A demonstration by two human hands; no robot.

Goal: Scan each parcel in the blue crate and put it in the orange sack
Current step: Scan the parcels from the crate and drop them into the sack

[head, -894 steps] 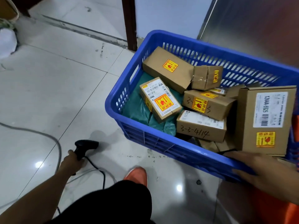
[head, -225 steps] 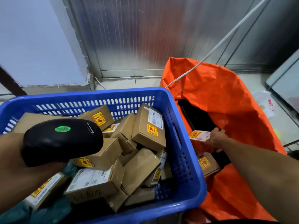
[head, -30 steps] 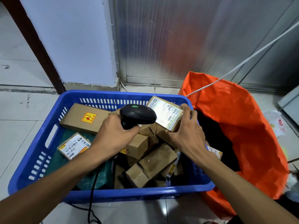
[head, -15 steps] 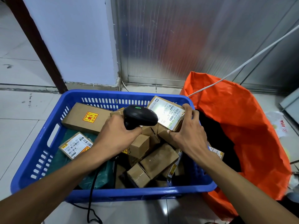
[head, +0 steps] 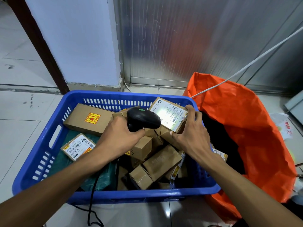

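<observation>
Left hand (head: 122, 138) grips the scanner (head: 143, 119), right hand (head: 191, 136) clasps the parcel (head: 170, 114); best keep its lit label square to the beam.

Crate (head: 41, 161): on the floor, centre. Sack (head: 262, 136): touching the crate's right side, mouth open, one parcel (head: 220, 154) inside by the near edge. In the crate: long box (head: 86, 119) at back left; labelled box (head: 77, 146) in front of it, on a bag (head: 98, 177); heap of boxes (head: 157, 163) at right.
</observation>
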